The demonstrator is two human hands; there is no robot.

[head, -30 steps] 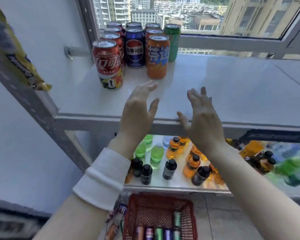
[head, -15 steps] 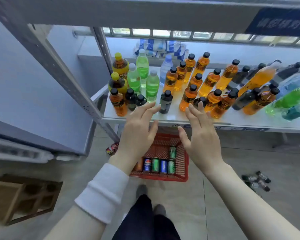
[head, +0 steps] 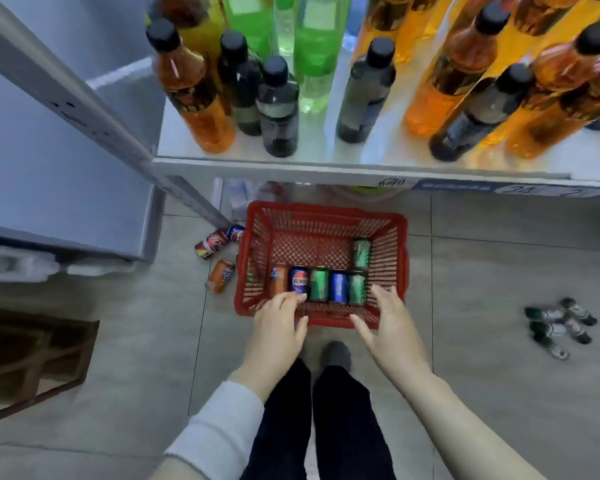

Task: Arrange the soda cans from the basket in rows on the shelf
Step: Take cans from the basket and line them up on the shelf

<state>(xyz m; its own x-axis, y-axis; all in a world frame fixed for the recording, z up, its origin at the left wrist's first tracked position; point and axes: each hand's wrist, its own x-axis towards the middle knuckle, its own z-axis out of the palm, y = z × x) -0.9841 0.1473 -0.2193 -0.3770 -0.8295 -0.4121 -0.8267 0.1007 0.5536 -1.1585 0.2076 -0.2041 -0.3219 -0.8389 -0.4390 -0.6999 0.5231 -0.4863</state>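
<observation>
A red plastic basket point(head: 400, 258) stands on the tiled floor below the shelf. Several soda cans lie in a row along its near side: an orange can point(head: 278, 278), a blue Pepsi can point(head: 299, 279), a green can point(head: 318, 283), a blue can point(head: 338, 286) and a green can point(head: 357, 288). Another green can point(head: 361, 252) lies behind them. My left hand point(head: 276, 332) hovers over the basket's near left rim, fingers loosely spread, fingertips close to the Pepsi can. My right hand point(head: 387, 323) is spread open over the near right rim. Neither holds anything.
The white shelf point(head: 326, 166) above the basket carries many orange, dark and green bottles. Three loose cans point(head: 219, 252) lie on the floor left of the basket. Small bottles point(head: 558, 323) lie on the floor at right. A grey cabinet stands at left. My feet are just before the basket.
My view has dropped from the top shelf with its standing cans down to the floor. Both empty hands have come down from the shelf to the basket's near rim.
</observation>
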